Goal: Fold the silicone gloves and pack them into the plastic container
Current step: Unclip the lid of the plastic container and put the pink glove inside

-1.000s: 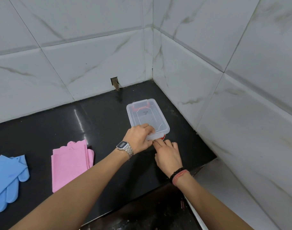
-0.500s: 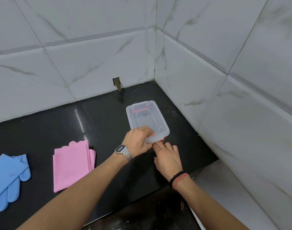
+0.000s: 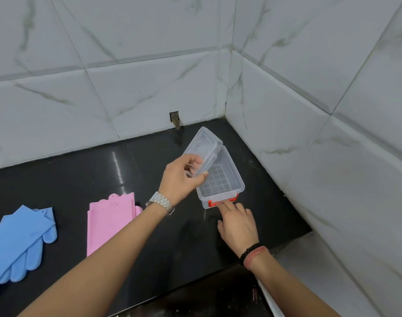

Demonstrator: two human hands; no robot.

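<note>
We count, from the left: one pair of blue gloves (image 3: pixel 19 241), flat; one folded pink glove stack (image 3: pixel 110 221). One left hand (image 3: pixel 180 178), its grip holding one clear lid (image 3: pixel 203 148) tilted above the box. One open clear box (image 3: pixel 220 181), one red clip (image 3: pixel 221 201) showing. One right hand (image 3: pixel 237 221), grip loose, fingertips touching that clip. Black glossy desk (image 3: pixel 81 177); grey marbled wall tiles (image 3: pixel 149 65) meet in a corner.

A clear rectangular plastic container (image 3: pixel 227 179) with a red front latch (image 3: pixel 223 200) sits open on the black counter (image 3: pixel 81 179), its transparent lid (image 3: pixel 203 149) lifted and tilted. Folded pink silicone gloves (image 3: pixel 109 221) lie well to its left, blue silicone gloves (image 3: pixel 21 241) farther left.
</note>
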